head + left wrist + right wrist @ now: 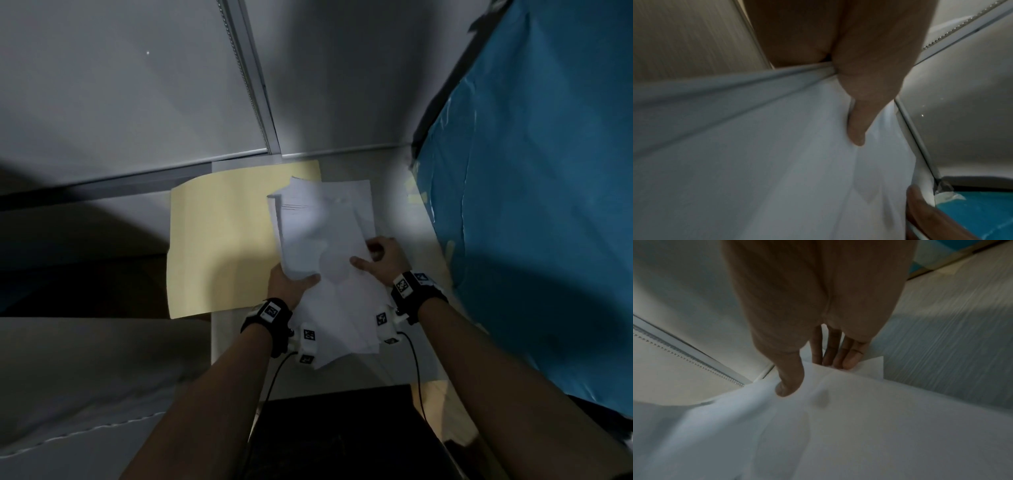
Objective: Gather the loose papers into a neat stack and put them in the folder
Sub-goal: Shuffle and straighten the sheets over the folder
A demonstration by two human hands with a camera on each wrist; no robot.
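Observation:
A loose bundle of white papers (322, 236) is held up over the table, its sheets fanned and uneven. My left hand (291, 286) grips the bundle's lower left edge, thumb (858, 123) on top of the papers (766, 162) and fingers hidden beneath. My right hand (383, 255) holds the right edge, thumb (790, 382) on top of the sheets (859, 426) and fingers (838, 353) underneath. A pale yellow folder (219, 240) lies open and flat on the table behind and left of the papers.
The small white table (404, 219) stands in a corner against grey walls (137, 85) with a metal strip. A blue covered panel (531, 205) rises close on the right. A dark object (342, 438) sits below the table's near edge.

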